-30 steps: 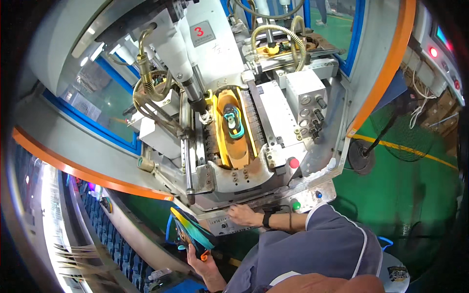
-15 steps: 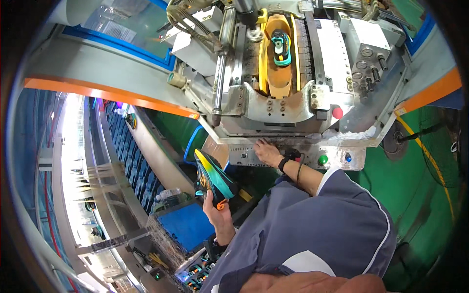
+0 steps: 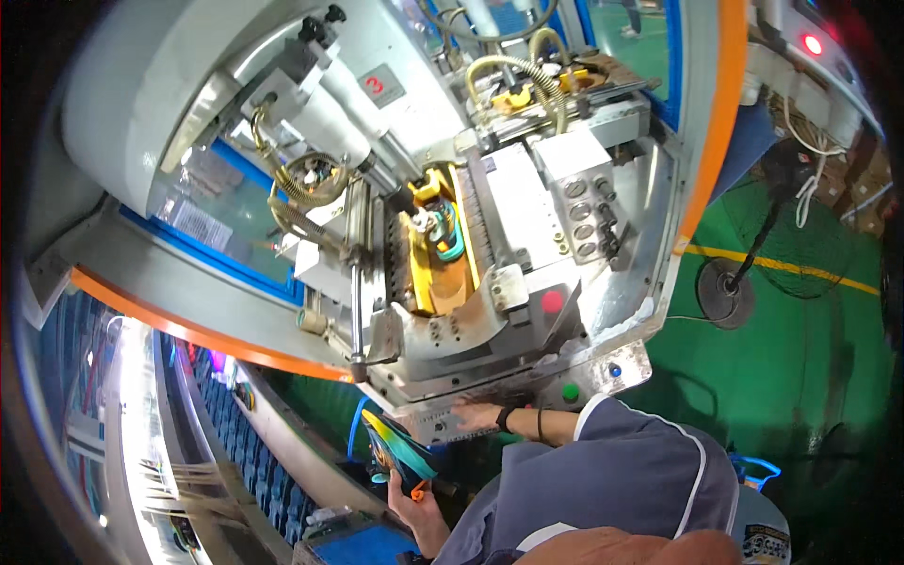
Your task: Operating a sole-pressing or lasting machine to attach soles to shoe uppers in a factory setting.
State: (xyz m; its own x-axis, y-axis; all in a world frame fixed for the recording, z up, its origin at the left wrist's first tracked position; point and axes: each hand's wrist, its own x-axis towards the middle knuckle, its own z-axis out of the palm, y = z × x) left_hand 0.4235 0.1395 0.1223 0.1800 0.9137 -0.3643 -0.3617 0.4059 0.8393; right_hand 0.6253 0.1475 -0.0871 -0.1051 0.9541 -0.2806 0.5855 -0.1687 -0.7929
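In my left hand (image 3: 414, 506) is a shoe (image 3: 399, 454) in black, teal and yellow with an orange tab, gripped at its lower end and held toe up in front of the machine. My right hand (image 3: 478, 415) reaches to the metal front panel (image 3: 435, 429) below the machine, fingers stretched out and touching it. Inside the machine, a similar black and teal shoe (image 3: 449, 235) lies in a long trough with yellow side walls (image 3: 420, 273). A metal press part (image 3: 420, 219) sits over that shoe's far end.
A red button (image 3: 556, 301), a green button (image 3: 570, 393) and a blue button (image 3: 616, 371) are on the machine's front. A conveyor (image 3: 254, 443) with dark blue ridges runs at the left. A floor fan (image 3: 726, 292) stands on the green floor at the right.
My view has swung up and to the right, showing more of the machine. The press part now appears nearer the shoe in the trough. My left hand still holds its shoe.
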